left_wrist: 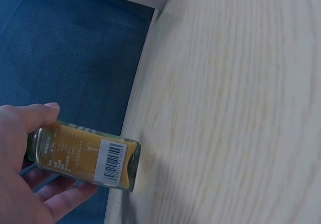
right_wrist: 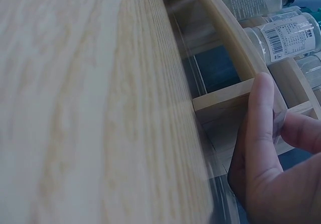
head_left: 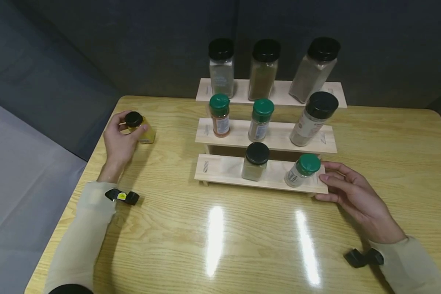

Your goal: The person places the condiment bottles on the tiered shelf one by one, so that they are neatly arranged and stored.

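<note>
Over at the far left of the pale wooden counter [head_left: 242, 228], my left hand [head_left: 120, 141] curls around a small glass jar of yellow spice with a black cap [head_left: 139, 126] — gripping its sides so it stands steady. My right hand [head_left: 349, 192] rests loose-fingered against the end of the three-tiered light wooden rack [head_left: 224, 169], bracing it; the bottom step's left slot sits vacant.

Black-capped yellow spice jar [head_left: 139, 127] upright near table's left edge.
</note>
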{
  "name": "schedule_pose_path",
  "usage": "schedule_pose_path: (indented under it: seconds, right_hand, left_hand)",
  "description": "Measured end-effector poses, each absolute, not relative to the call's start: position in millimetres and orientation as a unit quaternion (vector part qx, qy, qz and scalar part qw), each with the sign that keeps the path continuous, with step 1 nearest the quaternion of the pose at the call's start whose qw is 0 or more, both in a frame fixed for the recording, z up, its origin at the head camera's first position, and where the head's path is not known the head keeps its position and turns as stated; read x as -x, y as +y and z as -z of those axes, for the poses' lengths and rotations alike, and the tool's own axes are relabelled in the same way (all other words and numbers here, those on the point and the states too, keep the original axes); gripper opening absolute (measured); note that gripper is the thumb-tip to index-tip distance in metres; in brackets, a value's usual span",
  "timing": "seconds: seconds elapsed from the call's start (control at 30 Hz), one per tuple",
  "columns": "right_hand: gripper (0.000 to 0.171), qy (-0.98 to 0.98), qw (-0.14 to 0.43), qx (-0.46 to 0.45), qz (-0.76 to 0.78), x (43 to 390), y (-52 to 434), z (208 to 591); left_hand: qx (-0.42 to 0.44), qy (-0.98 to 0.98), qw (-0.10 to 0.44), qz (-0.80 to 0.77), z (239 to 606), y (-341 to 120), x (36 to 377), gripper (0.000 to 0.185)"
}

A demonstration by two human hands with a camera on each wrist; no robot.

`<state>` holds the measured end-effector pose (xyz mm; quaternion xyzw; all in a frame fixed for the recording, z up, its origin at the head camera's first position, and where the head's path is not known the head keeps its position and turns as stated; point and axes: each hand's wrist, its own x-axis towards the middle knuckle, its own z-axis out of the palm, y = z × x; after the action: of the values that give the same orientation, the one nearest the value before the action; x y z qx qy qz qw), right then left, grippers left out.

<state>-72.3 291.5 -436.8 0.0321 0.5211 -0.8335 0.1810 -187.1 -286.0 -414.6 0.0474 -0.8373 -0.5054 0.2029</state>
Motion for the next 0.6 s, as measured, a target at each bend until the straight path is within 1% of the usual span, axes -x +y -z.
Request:
schedule_pose_path:
  seconds: [0.4, 0.6]
  right_hand:
    - [0.035, 0.515, 0.181, -0.037, 0.837, 72.0, 291.0, 436.8]
    - [0.036, 0.514, 0.181, -0.025, 0.838, 72.2, 291.2, 438.4]
  left_hand:
    - [-0.023, -0.845, 0.204, 0.493, 402.4, -284.8, 174.0, 0.056]
    - [0.016, -0.84, 0.208, 0.501, 390.7, -276.1, 160.6, 0.053]
